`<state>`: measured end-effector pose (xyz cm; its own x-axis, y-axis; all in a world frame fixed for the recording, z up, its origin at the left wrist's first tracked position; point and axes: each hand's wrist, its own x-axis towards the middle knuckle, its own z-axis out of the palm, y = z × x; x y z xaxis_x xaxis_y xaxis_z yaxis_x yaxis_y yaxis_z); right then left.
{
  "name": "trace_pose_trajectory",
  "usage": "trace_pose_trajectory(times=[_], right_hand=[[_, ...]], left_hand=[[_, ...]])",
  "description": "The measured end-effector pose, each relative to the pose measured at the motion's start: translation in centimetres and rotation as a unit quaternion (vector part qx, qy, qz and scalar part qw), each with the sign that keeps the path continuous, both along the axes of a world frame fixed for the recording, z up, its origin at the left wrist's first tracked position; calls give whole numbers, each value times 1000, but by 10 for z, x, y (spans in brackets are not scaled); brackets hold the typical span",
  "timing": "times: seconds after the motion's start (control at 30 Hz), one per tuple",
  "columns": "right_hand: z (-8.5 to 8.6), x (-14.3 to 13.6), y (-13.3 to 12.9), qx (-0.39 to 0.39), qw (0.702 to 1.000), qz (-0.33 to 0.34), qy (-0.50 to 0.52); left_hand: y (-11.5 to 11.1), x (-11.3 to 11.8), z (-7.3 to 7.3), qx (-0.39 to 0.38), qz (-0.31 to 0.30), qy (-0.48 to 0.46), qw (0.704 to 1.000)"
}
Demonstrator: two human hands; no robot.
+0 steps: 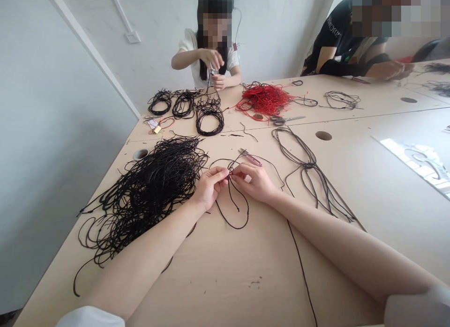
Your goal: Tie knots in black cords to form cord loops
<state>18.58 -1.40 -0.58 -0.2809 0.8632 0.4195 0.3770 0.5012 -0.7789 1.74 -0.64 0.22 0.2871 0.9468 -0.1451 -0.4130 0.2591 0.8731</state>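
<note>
My left hand (pixel 212 185) and my right hand (pixel 253 181) meet over the middle of the table, both with fingers pinched on a thin black cord (pixel 242 227). The cord hangs from my fingertips in a loop that rests on the tabletop, and a short end with a small knot lies inside it. Exactly how the strands cross between my fingers is too small to make out. Just beyond my right hand lies a pair of small snips (pixel 252 159) with pinkish handles. Left of my left hand spreads a large tangled heap of black cords (pixel 151 191).
A tied bundle of dark cords (pixel 309 166) lies to the right. Farther back are coiled black cords (pixel 210 122), a red cord pile (pixel 265 100) and black-handled scissors (pixel 281 120). Two people sit across the table (pixel 225 285), one handling cord. A wall (pixel 42 130) borders the left.
</note>
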Motion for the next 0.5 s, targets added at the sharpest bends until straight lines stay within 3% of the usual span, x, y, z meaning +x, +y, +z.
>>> trace_pose_trajectory(times=[0.2,0.37,0.5], right_hand=[[1,-1,-1,34,999,-35,5],[1,-3,-2,-33,994,-38,95],[1,-6,-3,-43,990,-25,131]], left_hand=[[0,2,0,13,6,18,1000],[-1,4,-1,47,32,61,996],[-2,4,-4,91,71,116,986]])
